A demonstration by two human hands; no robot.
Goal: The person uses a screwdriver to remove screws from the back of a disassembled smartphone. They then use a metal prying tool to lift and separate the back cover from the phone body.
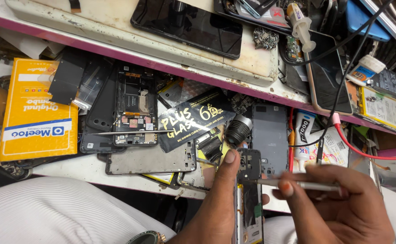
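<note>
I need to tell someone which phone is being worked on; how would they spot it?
Look at the bottom centre, below the cluttered lower shelf. The left hand holds an opened black phone frame upright, and it alone has the right hand's thin metal tool touching it.

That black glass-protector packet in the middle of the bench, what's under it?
The black packet lies over a grey metal phone frame and the tip of long tweezers. A loose black part sits at its lower edge. Whatever lies beneath its middle is covered.
</note>
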